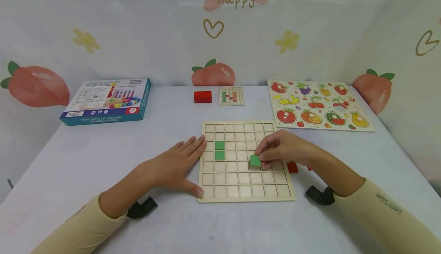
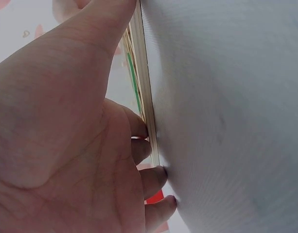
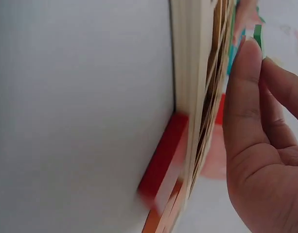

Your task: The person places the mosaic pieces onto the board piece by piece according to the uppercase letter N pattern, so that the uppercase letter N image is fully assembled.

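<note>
A wooden grid board (image 1: 246, 199) lies flat on the white table. Two green square tiles (image 1: 219, 150) sit in neighbouring cells near its left side, one above the other. My left hand (image 1: 173, 166) has its fingers spread along the board's left edge, the thumb at the near corner. Above the right part of the grid, my right hand (image 1: 284, 150) pinches another green square tile (image 1: 255, 161) between thumb and fingers. In the right wrist view that tile (image 3: 257, 36) shows edge-on at the fingertips.
A red tile (image 1: 292, 167) lies at the board's right edge, partly under my right arm. Behind the board are a red block (image 1: 203, 97) and a small pattern card (image 1: 231, 95). A boxed bead set (image 1: 106, 101) stands back left, a fruit puzzle board (image 1: 318, 106) back right.
</note>
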The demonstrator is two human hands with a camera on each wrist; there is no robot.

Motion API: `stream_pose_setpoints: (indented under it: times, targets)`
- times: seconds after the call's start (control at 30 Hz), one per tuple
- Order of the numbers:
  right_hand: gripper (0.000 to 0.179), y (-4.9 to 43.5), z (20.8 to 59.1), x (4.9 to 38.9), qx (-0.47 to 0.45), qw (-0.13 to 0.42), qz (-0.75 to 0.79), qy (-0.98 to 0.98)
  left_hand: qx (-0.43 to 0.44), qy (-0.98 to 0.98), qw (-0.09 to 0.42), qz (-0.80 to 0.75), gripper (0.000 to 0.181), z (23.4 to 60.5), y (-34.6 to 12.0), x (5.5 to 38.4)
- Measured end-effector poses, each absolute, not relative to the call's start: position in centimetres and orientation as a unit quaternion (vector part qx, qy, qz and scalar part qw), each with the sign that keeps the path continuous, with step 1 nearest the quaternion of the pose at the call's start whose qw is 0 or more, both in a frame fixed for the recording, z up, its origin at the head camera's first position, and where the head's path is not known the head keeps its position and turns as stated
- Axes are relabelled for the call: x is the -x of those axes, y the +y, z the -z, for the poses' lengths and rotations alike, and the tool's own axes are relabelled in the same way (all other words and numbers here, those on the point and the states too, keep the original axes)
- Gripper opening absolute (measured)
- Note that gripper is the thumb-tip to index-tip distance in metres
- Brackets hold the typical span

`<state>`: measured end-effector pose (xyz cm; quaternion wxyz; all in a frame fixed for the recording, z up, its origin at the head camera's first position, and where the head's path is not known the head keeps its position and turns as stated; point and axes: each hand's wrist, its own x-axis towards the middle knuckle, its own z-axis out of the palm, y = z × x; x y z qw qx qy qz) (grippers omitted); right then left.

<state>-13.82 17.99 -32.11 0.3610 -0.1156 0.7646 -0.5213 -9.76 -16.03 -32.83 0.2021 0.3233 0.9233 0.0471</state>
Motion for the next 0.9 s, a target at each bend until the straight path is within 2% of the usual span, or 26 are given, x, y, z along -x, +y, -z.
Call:
stream_pose_setpoints:
  times: [0.37,0.9]
  targets:
    - [0.010,14.6,31.9,14.3,0.168,0.370,0.481,0.777,-0.325,0.922,0.203,-0.049,0.133,32.7,-16.0,9.7]
    - [0.006,10.7,31.9,14.2,0.169,0.382,0.469,0.779,-0.316,0.924,0.209,-0.050,0.133,32.7,-16.0,9.7]
